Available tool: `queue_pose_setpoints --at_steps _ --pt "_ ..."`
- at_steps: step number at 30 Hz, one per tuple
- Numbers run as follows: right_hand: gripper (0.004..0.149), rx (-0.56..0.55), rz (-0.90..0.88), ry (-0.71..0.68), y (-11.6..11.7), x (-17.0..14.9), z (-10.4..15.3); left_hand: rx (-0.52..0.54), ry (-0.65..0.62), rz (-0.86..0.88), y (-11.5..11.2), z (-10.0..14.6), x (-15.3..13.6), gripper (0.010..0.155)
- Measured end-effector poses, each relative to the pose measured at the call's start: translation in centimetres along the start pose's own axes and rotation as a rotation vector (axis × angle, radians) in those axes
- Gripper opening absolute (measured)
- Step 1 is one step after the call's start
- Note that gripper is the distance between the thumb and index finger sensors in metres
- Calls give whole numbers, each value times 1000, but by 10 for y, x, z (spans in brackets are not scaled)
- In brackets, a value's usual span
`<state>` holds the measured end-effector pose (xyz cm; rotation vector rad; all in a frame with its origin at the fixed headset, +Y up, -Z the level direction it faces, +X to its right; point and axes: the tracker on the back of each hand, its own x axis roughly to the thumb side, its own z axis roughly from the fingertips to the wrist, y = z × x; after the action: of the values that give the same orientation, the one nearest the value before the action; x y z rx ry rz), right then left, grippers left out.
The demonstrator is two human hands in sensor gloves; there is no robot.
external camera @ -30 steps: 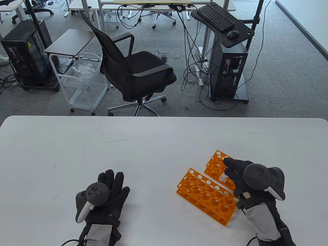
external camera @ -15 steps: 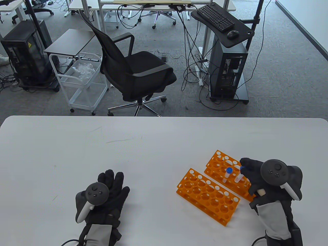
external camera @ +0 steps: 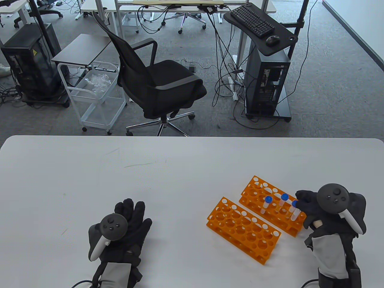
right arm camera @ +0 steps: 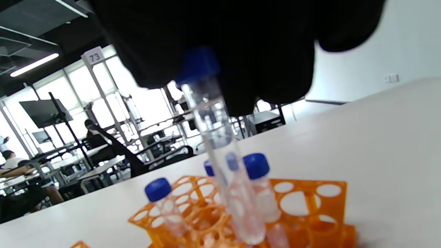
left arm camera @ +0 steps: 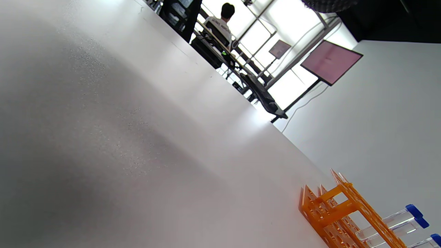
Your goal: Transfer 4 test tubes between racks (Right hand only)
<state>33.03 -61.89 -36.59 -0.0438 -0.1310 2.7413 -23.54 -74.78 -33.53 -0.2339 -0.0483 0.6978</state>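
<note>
Hands: we see our left hand (external camera: 126, 223) resting flat on the desk (external camera: 168, 168), its fingers spread and holding nothing; it lies well apart from the racks, so our right hand (external camera: 315, 210) is far nearer.
Right fingers: we pinch the blue cap end of a test tube (external camera: 295, 211) at the near right end of the far rack (external camera: 295, 231).
Held tube: from the right wrist view the tube (right arm camera: 224, 165) hangs below our fingers, its long axis near upright and slightly tilted, its rounded tip low among the rack's holes; we cannot tell whether it is seated or just clear.
Near rack: the empty rack (external camera: 243, 229) lies just left of and nearer than the far rack, the two almost parallel.
Key relation: we judge the coming move turns on this: the empty rack's holes lie to the left and near side of our fingers.
Far rack: two more capped tubes (external camera: 265, 204) stand upright in it.
</note>
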Motion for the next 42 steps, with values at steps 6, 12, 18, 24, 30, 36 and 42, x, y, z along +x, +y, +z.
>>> queue_pose_setpoints --at_steps 6,12,18,24,30,36,42 --pt "46 46 32 50 4 -6 -2 0 0 0 0 0 0 67" --pt "46 77 34 78 8 -11 -5 0 0 0 0 0 0 67" --pt "46 98 33 94 11 -14 -6 0 0 0 0 0 0 67" --pt "46 126 29 114 16 -18 -8 0 0 0 0 0 0 67" --pt "46 147 24 151 18 -23 -9 0 0 0 0 0 0 67" --pt "47 164 30 180 23 -27 -11 0 0 0 0 0 0 67" --pt "47 177 35 199 29 -30 -14 0 0 0 0 0 0 67"
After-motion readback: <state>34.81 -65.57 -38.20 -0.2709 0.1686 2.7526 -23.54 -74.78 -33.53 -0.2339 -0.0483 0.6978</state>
